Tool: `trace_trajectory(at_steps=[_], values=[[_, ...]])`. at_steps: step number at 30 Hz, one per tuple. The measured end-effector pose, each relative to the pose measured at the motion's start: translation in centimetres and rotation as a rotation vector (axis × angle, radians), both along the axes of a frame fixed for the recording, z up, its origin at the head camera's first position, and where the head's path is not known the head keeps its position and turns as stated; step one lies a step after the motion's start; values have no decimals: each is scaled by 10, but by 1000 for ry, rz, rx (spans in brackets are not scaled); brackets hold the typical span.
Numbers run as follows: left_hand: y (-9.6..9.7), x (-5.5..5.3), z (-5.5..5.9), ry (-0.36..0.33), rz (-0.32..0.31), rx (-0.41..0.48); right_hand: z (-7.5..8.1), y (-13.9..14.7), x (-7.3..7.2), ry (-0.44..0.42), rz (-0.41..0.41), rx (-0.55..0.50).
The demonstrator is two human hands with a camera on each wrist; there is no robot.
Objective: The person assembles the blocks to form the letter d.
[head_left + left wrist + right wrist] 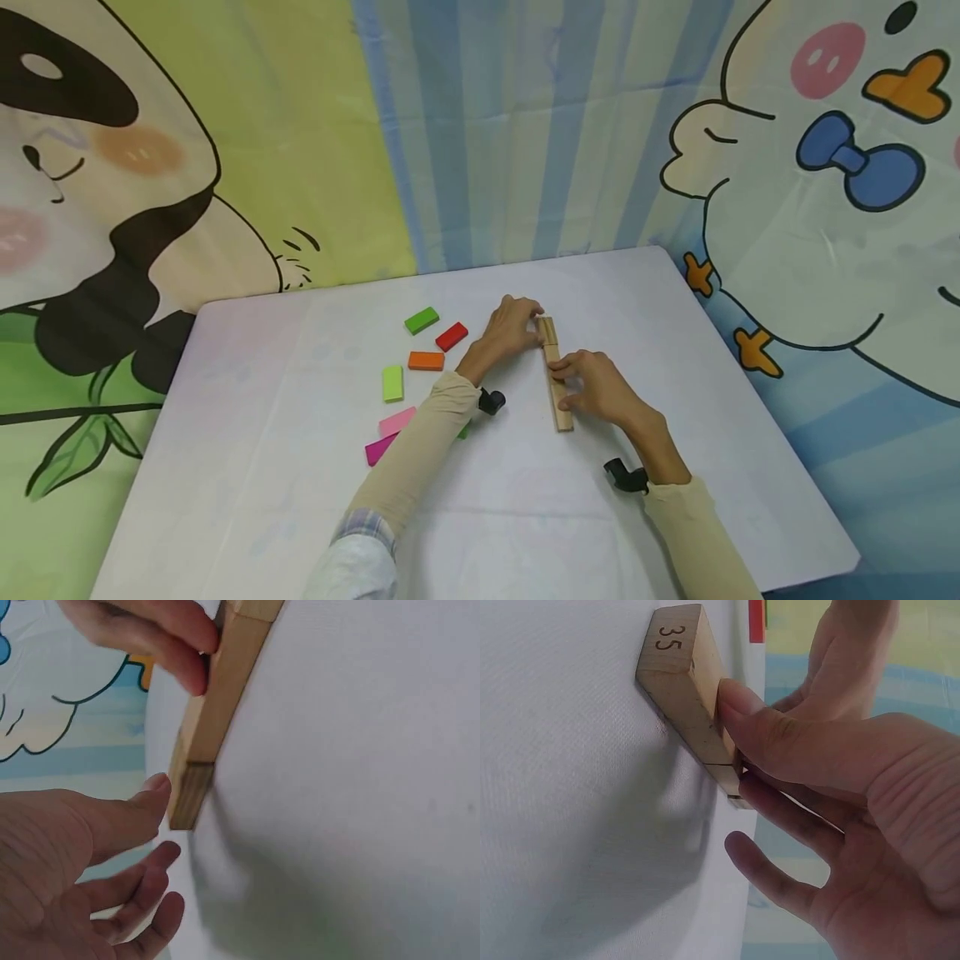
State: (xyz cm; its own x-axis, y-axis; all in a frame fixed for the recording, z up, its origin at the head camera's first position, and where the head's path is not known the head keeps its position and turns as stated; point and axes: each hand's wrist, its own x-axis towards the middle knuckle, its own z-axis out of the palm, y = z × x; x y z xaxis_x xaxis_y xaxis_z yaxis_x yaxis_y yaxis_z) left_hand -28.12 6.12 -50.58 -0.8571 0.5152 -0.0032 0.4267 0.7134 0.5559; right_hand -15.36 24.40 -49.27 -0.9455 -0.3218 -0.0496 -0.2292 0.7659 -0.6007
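A narrow row of plain wooden blocks [558, 392] lies end to end on the table. The near block [682, 697] carries the number 35 on its end face. At the far end, my left hand [510, 323] has its thumb beside the last block [190, 793], its fingers loosely bent and apart. Whether that thumb touches the wood, I cannot tell. My right hand [600, 385] rests its thumb and fingertips along the row, with the thumb on the near block. In the right wrist view, the other right fingers [769, 877] are spread below.
Left of the row lie coloured blocks: green [422, 321], red [452, 336], orange [426, 361], lime [392, 383], pink [396, 422] and magenta [380, 449]. The left sleeve partly covers another green block [463, 431]. Behind the white table [247, 467] hangs a cartoon-printed cloth [495, 150].
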Motion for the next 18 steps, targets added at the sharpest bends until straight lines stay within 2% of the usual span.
trace_trajectory(at_steps=[4, 8, 11, 14, 16, 18], values=[[-20, 1, 12, 12, -25, -11, 0, 0, 0, 5, -7, 2], [-57, -1, 21, 38, -43, -19, -2, 0, 1, 30, -8, 7], [-92, -1, 25, -11, -7, 0, -3, 0, 3, 52, 0, 3], [-123, 2, 28, -87, 82, 30, -3, 1, 4, 73, 11, 0], [-138, 4, 28, -111, 125, 32, -3, 1, 4, 86, 15, -6], [-149, 6, 28, -124, 140, 19, -4, 1, 4, 100, 19, -10]])
